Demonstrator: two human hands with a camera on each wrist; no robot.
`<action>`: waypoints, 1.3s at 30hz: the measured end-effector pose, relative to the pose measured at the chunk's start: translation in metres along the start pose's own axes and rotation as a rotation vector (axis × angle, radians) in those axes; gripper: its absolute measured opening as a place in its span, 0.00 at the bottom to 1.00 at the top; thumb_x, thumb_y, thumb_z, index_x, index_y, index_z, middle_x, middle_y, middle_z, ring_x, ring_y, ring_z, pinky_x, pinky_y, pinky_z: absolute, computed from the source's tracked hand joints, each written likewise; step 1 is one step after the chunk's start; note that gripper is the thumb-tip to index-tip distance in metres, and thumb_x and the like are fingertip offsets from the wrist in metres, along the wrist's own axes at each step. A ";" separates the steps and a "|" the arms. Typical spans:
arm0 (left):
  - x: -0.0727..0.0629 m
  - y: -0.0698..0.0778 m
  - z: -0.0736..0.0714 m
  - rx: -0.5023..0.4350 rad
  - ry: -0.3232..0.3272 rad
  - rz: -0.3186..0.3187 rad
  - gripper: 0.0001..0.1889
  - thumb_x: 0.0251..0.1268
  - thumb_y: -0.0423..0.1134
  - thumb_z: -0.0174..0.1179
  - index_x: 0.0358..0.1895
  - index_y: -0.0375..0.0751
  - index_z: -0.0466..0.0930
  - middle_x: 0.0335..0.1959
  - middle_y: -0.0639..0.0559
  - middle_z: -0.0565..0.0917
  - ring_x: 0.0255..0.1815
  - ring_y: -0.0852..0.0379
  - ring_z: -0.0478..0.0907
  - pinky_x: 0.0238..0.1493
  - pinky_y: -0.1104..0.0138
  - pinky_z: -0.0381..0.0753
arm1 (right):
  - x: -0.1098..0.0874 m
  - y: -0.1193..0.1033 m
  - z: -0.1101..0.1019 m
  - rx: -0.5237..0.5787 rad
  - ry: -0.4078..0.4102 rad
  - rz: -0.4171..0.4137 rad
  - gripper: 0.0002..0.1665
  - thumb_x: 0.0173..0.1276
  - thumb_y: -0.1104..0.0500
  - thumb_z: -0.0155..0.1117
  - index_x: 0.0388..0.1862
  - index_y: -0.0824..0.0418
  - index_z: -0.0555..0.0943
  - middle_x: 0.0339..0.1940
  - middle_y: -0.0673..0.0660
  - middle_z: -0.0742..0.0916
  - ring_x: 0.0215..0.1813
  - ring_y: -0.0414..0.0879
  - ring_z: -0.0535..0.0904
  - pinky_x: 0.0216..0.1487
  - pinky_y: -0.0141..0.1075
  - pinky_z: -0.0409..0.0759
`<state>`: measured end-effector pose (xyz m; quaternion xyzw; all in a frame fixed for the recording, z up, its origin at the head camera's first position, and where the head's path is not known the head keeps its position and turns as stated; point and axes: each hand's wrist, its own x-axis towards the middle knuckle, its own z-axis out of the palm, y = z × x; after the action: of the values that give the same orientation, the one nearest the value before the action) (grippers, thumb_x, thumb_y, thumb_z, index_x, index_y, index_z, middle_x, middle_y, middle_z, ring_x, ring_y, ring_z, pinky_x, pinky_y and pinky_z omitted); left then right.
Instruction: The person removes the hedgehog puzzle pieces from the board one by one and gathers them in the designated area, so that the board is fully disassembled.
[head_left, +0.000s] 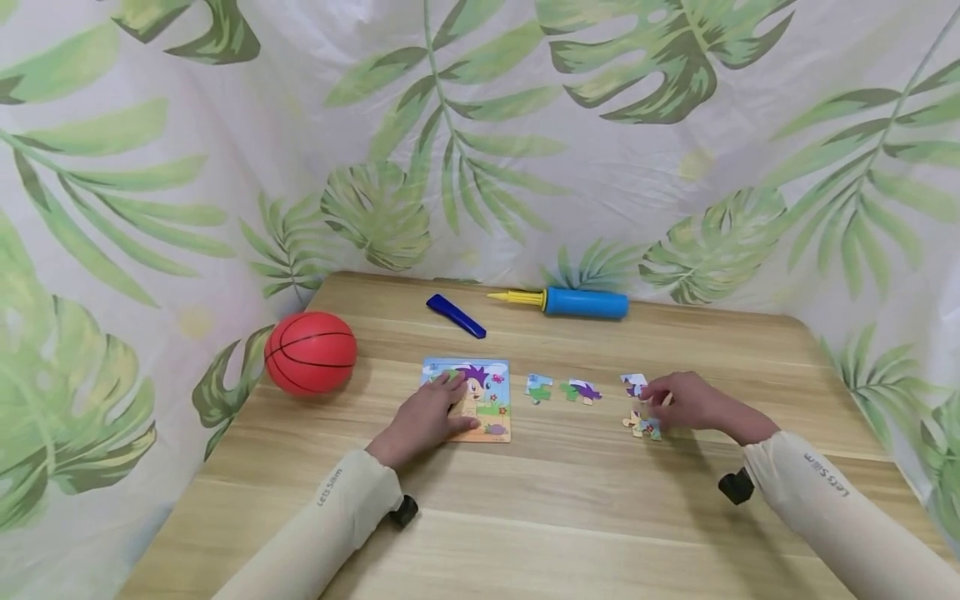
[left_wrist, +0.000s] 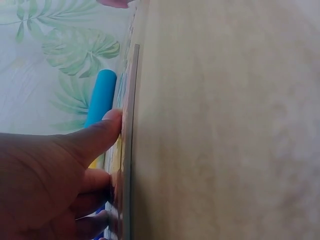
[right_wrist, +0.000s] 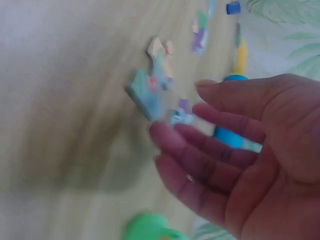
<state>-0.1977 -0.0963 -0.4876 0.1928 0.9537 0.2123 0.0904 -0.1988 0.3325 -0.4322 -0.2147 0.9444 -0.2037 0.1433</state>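
My left hand [head_left: 429, 417] rests on a square jigsaw puzzle [head_left: 493, 410] with a purple-haired cartoon figure, partly covering it. In the left wrist view, the thumb and fingers lie on its face; the thin board edge [left_wrist: 131, 145] shows. My right hand [head_left: 686, 400] is over the table at the right, fingers loosely bent, thumb apart and nothing between them in the right wrist view. Close to its fingertips are a white-and-purple puzzle piece [head_left: 634, 383] and a piece with a red flower [right_wrist: 147, 92]. Two more pieces, one blue-green [head_left: 538, 388] and one green-purple [head_left: 582, 392], lie between the hands.
A red ball [head_left: 311, 353] with black lines sits at the table's left edge. Toward the back lie a dark blue flat tool [head_left: 456, 316] and a blue hand pump [head_left: 585, 302] with a yellow nozzle. A green object [right_wrist: 150, 227] shows low in the right wrist view.
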 end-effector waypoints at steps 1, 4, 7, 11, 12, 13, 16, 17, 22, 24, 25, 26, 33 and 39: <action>0.000 0.000 0.000 0.002 0.000 -0.002 0.39 0.66 0.58 0.64 0.74 0.38 0.66 0.80 0.47 0.62 0.82 0.41 0.54 0.77 0.44 0.62 | 0.000 -0.002 -0.004 -0.034 0.032 0.002 0.10 0.66 0.62 0.66 0.45 0.65 0.86 0.34 0.53 0.89 0.32 0.38 0.82 0.36 0.34 0.80; -0.002 -0.001 -0.001 0.016 0.013 -0.007 0.39 0.65 0.58 0.64 0.73 0.39 0.67 0.79 0.47 0.62 0.82 0.41 0.55 0.76 0.44 0.64 | 0.000 -0.010 -0.013 -0.081 0.119 0.012 0.09 0.69 0.62 0.64 0.43 0.65 0.86 0.34 0.55 0.90 0.29 0.37 0.80 0.33 0.35 0.79; -0.003 -0.003 -0.001 0.033 0.025 -0.007 0.39 0.65 0.58 0.64 0.73 0.39 0.68 0.79 0.46 0.63 0.82 0.41 0.56 0.76 0.45 0.64 | 0.005 -0.022 -0.018 -0.094 0.165 0.001 0.06 0.70 0.62 0.63 0.39 0.62 0.86 0.34 0.54 0.90 0.30 0.37 0.79 0.34 0.35 0.78; -0.006 -0.006 -0.001 0.045 0.037 0.000 0.39 0.64 0.58 0.65 0.72 0.37 0.69 0.78 0.44 0.66 0.80 0.40 0.59 0.76 0.45 0.65 | 0.020 -0.046 -0.015 -0.082 0.136 -0.062 0.06 0.71 0.61 0.63 0.39 0.59 0.86 0.35 0.52 0.90 0.33 0.39 0.79 0.36 0.36 0.80; -0.006 -0.007 0.000 0.052 0.038 0.002 0.39 0.64 0.58 0.65 0.71 0.37 0.69 0.77 0.44 0.66 0.80 0.40 0.60 0.76 0.45 0.65 | 0.026 -0.052 -0.014 -0.082 0.126 -0.084 0.06 0.71 0.61 0.63 0.39 0.59 0.87 0.35 0.52 0.90 0.33 0.38 0.80 0.36 0.36 0.80; -0.006 -0.007 0.000 0.062 0.043 0.005 0.39 0.63 0.59 0.66 0.71 0.37 0.70 0.77 0.44 0.67 0.79 0.40 0.61 0.75 0.46 0.66 | 0.031 -0.060 -0.012 -0.078 0.116 -0.104 0.06 0.71 0.61 0.63 0.40 0.58 0.87 0.35 0.51 0.90 0.33 0.38 0.80 0.37 0.36 0.81; -0.005 -0.010 0.000 0.115 0.060 0.025 0.39 0.63 0.60 0.66 0.69 0.36 0.73 0.74 0.43 0.72 0.76 0.41 0.66 0.75 0.48 0.68 | 0.048 -0.081 -0.008 -0.076 0.098 -0.148 0.06 0.71 0.60 0.64 0.41 0.57 0.87 0.35 0.50 0.90 0.33 0.38 0.80 0.37 0.35 0.81; -0.004 -0.011 0.000 0.130 0.072 0.036 0.38 0.62 0.60 0.66 0.69 0.36 0.74 0.73 0.43 0.73 0.76 0.41 0.67 0.74 0.49 0.69 | 0.053 -0.087 -0.007 -0.074 0.098 -0.161 0.06 0.71 0.60 0.64 0.41 0.57 0.87 0.35 0.50 0.90 0.33 0.38 0.80 0.37 0.35 0.82; -0.007 -0.014 -0.007 0.124 0.141 0.030 0.37 0.63 0.59 0.66 0.67 0.35 0.75 0.71 0.42 0.75 0.76 0.41 0.67 0.75 0.49 0.68 | 0.076 -0.120 -0.005 -0.085 0.095 -0.228 0.06 0.71 0.59 0.65 0.41 0.58 0.88 0.37 0.51 0.91 0.36 0.39 0.82 0.42 0.38 0.85; -0.012 -0.015 -0.011 0.093 0.146 0.001 0.38 0.63 0.59 0.66 0.68 0.35 0.74 0.73 0.41 0.73 0.78 0.40 0.64 0.76 0.48 0.66 | 0.083 -0.131 -0.003 -0.087 0.080 -0.235 0.07 0.71 0.58 0.65 0.42 0.57 0.88 0.38 0.51 0.91 0.35 0.39 0.82 0.43 0.38 0.85; -0.015 -0.015 -0.012 0.080 0.141 -0.012 0.39 0.63 0.59 0.66 0.69 0.34 0.73 0.74 0.40 0.71 0.78 0.40 0.63 0.76 0.47 0.66 | 0.087 -0.137 -0.002 -0.085 0.070 -0.235 0.07 0.72 0.58 0.65 0.42 0.57 0.88 0.38 0.51 0.91 0.36 0.39 0.82 0.43 0.38 0.85; -0.018 -0.016 -0.013 0.068 0.132 -0.025 0.39 0.63 0.59 0.66 0.70 0.34 0.71 0.75 0.40 0.70 0.79 0.40 0.61 0.76 0.47 0.65 | 0.091 -0.141 0.001 -0.084 0.060 -0.234 0.07 0.72 0.57 0.64 0.43 0.56 0.87 0.38 0.50 0.91 0.35 0.39 0.82 0.43 0.38 0.85; -0.030 -0.025 -0.006 0.062 0.060 -0.057 0.41 0.67 0.62 0.60 0.75 0.38 0.64 0.80 0.44 0.62 0.82 0.43 0.55 0.78 0.48 0.63 | 0.123 -0.164 0.036 -0.059 -0.015 -0.230 0.09 0.73 0.58 0.62 0.46 0.58 0.87 0.41 0.51 0.90 0.40 0.42 0.81 0.49 0.39 0.84; -0.031 -0.023 -0.006 0.098 0.103 -0.048 0.40 0.67 0.62 0.60 0.72 0.36 0.68 0.77 0.43 0.66 0.80 0.43 0.60 0.75 0.49 0.67 | 0.148 -0.175 0.071 -0.092 -0.010 -0.271 0.16 0.73 0.58 0.63 0.56 0.62 0.84 0.47 0.57 0.88 0.48 0.47 0.83 0.54 0.44 0.83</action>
<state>-0.1791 -0.1302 -0.4895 0.1629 0.9707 0.1726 0.0366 -0.2410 0.0965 -0.4438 -0.3478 0.9142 -0.1768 0.1094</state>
